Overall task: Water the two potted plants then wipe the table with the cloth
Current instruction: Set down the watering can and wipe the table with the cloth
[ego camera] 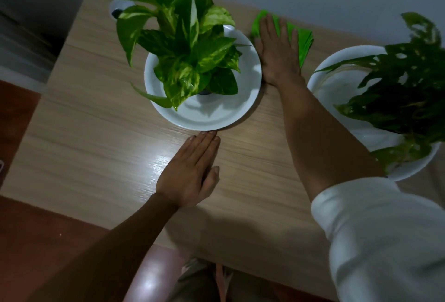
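Flat under the right hand [277, 53] lies the bright green cloth [302, 39], folded and pressed onto the far part of the wooden table [96, 118], between the two white dishes. That hand is spread open, palm down, fingers straight and slightly fanned across the cloth, with green showing past the fingertips and along the right side of the hand; nothing is pinched or gripped. Its forearm runs back toward the near right, ending in a rolled white sleeve [385, 241]. The left hand [192, 169] is also open and flat, palm down on the bare tabletop, fingers together, their tips just at the near rim of the left dish, holding nothing. The left white dish [204, 118] is round and shallow and carries a pothos plant [187, 44] with large green leaves marbled in yellow and cream; its pot is mostly hidden under the foliage, with only a dark patch showing at the base. To the right, a second white dish [337, 89] holds a darker plant with holed leaves [397, 99], blurred and partly cut off by the frame edge. At the far left corner of the table sits a round cable opening [119, 9]. Beyond the near and left table edges is reddish-brown floor [48, 241].
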A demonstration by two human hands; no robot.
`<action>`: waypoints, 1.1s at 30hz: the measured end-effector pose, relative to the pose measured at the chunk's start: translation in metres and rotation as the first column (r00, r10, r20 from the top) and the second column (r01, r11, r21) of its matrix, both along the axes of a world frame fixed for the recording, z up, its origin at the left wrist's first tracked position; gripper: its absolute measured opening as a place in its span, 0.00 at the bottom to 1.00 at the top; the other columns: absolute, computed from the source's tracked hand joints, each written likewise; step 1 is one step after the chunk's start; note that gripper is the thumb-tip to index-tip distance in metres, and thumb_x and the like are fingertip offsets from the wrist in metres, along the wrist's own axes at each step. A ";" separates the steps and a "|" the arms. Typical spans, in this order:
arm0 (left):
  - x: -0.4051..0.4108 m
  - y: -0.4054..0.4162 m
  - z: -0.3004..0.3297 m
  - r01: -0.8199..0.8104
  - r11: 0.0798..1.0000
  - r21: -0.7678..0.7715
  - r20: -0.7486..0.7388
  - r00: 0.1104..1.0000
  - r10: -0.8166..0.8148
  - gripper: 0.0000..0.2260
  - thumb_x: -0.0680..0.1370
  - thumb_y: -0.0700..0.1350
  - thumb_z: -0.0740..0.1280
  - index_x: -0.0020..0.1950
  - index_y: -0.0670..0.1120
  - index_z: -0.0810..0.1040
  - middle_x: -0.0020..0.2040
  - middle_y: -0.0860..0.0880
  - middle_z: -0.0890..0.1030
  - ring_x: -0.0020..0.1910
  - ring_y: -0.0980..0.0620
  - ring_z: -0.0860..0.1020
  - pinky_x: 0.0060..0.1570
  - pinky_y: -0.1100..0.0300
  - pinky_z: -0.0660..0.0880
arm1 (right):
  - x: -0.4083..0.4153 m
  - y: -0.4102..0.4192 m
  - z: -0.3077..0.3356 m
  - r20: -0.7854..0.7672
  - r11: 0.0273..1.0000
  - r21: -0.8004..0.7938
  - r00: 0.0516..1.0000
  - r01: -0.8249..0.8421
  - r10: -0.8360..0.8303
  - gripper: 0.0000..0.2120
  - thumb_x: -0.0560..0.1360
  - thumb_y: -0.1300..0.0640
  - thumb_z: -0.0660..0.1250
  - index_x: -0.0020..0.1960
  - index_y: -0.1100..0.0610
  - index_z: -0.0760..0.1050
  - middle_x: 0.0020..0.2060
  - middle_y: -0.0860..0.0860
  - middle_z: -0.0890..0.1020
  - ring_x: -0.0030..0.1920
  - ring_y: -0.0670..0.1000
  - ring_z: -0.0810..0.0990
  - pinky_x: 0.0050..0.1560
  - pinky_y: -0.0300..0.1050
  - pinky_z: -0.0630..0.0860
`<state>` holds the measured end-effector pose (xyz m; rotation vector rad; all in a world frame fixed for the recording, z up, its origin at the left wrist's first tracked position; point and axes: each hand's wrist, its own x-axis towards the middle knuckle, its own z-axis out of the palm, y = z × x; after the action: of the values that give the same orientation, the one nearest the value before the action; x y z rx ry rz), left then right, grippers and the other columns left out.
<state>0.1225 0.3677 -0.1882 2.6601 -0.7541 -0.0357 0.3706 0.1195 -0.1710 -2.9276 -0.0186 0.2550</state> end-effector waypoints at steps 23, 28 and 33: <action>-0.005 0.000 0.006 -0.072 0.997 -0.032 -0.022 0.997 0.071 0.27 0.82 0.48 0.62 0.78 0.36 0.67 0.80 0.38 0.66 0.81 0.41 0.61 0.81 0.43 0.56 | -0.215 0.078 -0.011 0.010 0.969 0.047 0.970 0.242 -0.243 0.29 0.87 0.45 0.41 0.86 0.53 0.52 0.85 0.49 0.55 0.85 0.56 0.48 0.83 0.62 0.44; -0.024 0.023 0.008 -0.227 0.974 0.024 -0.020 0.974 0.228 0.28 0.82 0.49 0.58 0.79 0.36 0.65 0.80 0.37 0.65 0.82 0.41 0.61 0.81 0.41 0.55 | -0.247 0.111 -0.009 0.021 0.968 0.056 0.969 0.245 -0.247 0.30 0.87 0.45 0.42 0.85 0.54 0.53 0.85 0.50 0.56 0.85 0.56 0.48 0.83 0.62 0.44; -0.034 0.054 0.005 -0.218 0.970 0.109 -0.042 0.974 0.224 0.31 0.83 0.53 0.53 0.82 0.38 0.59 0.83 0.40 0.58 0.84 0.43 0.54 0.82 0.43 0.51 | -0.282 0.122 -0.004 0.007 0.997 0.022 0.997 0.075 -0.075 0.29 0.87 0.44 0.44 0.86 0.52 0.52 0.85 0.49 0.55 0.85 0.56 0.48 0.83 0.62 0.44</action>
<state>0.0885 0.4214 -0.1833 2.8135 -0.4459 -0.0895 0.0883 0.2417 -0.1752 -2.9002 0.0871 0.2294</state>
